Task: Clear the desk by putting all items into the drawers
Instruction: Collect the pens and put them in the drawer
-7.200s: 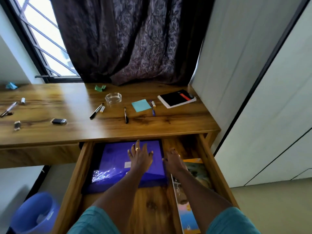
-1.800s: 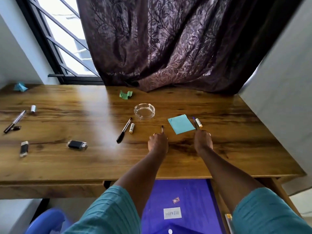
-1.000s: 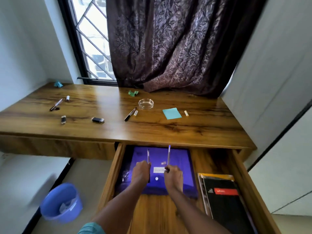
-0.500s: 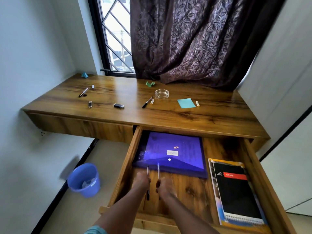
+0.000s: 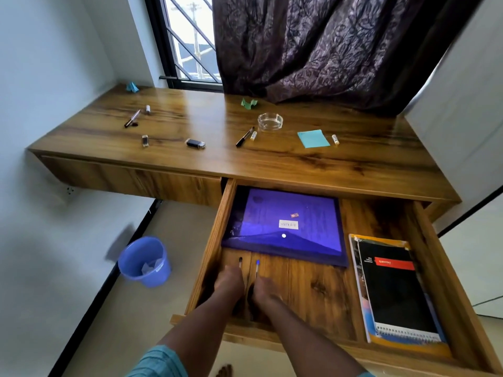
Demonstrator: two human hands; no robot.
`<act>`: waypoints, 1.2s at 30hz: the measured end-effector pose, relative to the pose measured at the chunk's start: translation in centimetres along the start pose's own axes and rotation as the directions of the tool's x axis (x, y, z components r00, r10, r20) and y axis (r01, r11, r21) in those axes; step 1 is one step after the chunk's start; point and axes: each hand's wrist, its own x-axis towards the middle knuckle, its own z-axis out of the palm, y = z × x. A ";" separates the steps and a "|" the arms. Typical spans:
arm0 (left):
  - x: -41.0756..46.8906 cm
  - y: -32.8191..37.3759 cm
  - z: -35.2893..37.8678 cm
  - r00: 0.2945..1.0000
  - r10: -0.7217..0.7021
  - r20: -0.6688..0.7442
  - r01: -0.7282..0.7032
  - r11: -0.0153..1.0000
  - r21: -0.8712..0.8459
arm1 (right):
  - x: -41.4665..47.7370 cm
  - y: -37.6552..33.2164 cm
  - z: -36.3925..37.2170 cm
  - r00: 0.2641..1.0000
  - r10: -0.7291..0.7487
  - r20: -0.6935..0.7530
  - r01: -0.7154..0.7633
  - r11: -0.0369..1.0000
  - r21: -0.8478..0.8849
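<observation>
Down to my left a blue bucket (image 5: 144,261) stands on the pale floor (image 5: 89,308), with crumpled paper inside. Ahead of me a dark patterned curtain (image 5: 313,47) hangs over most of the barred window (image 5: 187,39), and a white wall (image 5: 462,110) rises on my right.

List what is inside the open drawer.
A purple folder at the back, a black spiral notebook on a colourful book on the right, and two pens: black-tipped and blue-tipped. The left hand and right hand cover the pens' lower ends.
</observation>
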 end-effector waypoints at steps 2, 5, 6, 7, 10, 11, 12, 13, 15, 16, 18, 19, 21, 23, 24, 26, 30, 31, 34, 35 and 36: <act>-0.3 -0.1 -0.2 1.000 -0.006 -0.002 0.006 0.999 -0.033 | 0.1 -0.1 0.0 1.000 -0.004 -0.020 0.004 1.000 -0.004; -0.6 -0.5 -0.3 0.999 -0.030 -0.017 0.028 0.993 -0.112 | 0.3 -0.1 0.1 1.000 -0.008 -0.010 0.008 1.000 -0.017; -0.6 -0.6 -0.3 0.999 -0.032 -0.019 0.029 0.992 -0.125 | 0.3 -0.1 0.0 1.000 -0.014 -0.001 0.014 0.999 -0.047; -0.6 -0.8 -0.3 0.999 -0.025 -0.021 0.022 0.991 -0.135 | 0.2 -0.1 -0.1 1.000 -0.016 0.001 0.016 0.998 -0.069; -0.5 -1.1 -0.2 0.999 -0.021 -0.034 0.015 0.987 -0.159 | 0.5 0.1 -0.3 1.000 -0.016 0.004 0.016 0.995 -0.098; -0.5 -1.1 -0.2 0.999 -0.019 -0.037 0.013 0.988 -0.151 | 0.4 0.1 -0.4 1.000 -0.021 0.002 0.021 0.994 -0.106; -0.5 -1.1 -0.2 0.999 -0.016 -0.040 0.010 0.990 -0.139 | 0.2 0.0 -0.7 1.000 -0.018 0.003 0.018 0.993 -0.116; -0.6 -1.0 -0.3 0.999 -0.013 -0.050 0.007 0.991 -0.132 | 0.2 0.0 -0.8 1.000 -0.023 0.000 0.023 0.993 -0.118; -0.7 -0.9 -0.5 0.998 -0.012 -0.055 0.006 0.994 -0.111 | 0.2 0.0 -0.9 1.000 -0.027 0.001 0.027 0.996 -0.079; -0.8 -0.8 -0.7 0.998 -0.008 -0.059 0.002 0.996 -0.095 | -0.1 -0.2 -1.1 1.000 -0.025 0.000 0.025 0.998 -0.060; -1.2 -0.6 -1.0 0.996 -0.009 -0.084 0.001 0.995 -0.101 | 0.0 -0.1 -1.4 1.000 -0.024 -0.008 0.024 0.999 -0.028; -1.7 -0.4 -1.3 0.995 -0.005 -0.096 -0.005 0.994 -0.109 | 0.2 0.0 -1.5 0.999 -0.031 -0.022 0.031 0.999 -0.017; -2.3 -0.2 -1.9 0.991 0.040 -0.125 -0.053 0.994 -0.098 | 0.0 -0.1 -2.2 0.997 -0.038 -0.065 0.037 0.999 -0.022; -2.7 0.0 -2.7 0.983 0.086 -0.162 -0.103 0.990 -0.098 | -0.1 -0.5 -2.8 0.988 -0.035 -0.149 0.034 0.999 -0.008; -2.7 0.0 -3.1 0.979 0.106 -0.174 -0.126 0.987 -0.103 | -0.2 -0.9 -3.0 0.980 -0.035 -0.196 0.035 0.999 -0.005; -2.4 0.2 -4.1 0.972 0.134 -0.194 -0.162 0.977 -0.136 | -0.3 -1.9 -3.4 0.960 -0.032 -0.277 0.034 0.999 0.003; -1.0 0.8 -6.9 0.931 0.253 -0.263 -0.284 0.955 -0.085 | 0.1 -5.0 -5.1 0.936 -0.003 -0.352 0.016 0.999 0.033; -0.4 0.9 -7.8 0.924 0.274 -0.266 -0.306 0.948 -0.088 | 0.5 -6.1 -5.4 0.925 0.016 -0.379 0.006 0.998 0.057; 1.8 0.7 -11.0 0.887 0.338 -0.315 -0.376 0.924 -0.069 | 2.3 -9.9 -5.9 0.900 0.022 -0.435 0.036 0.991 0.126; 2.8 0.4 -12.2 0.871 0.358 -0.336 -0.399 0.915 -0.062 | 2.9 -11.4 -6.0 0.890 0.017 -0.455 0.052 0.989 0.138; 4.1 -0.1 -13.7 0.852 0.378 -0.363 -0.423 0.905 -0.050 | 3.4 -13.1 -6.2 0.879 0.018 -0.476 0.059 0.987 0.147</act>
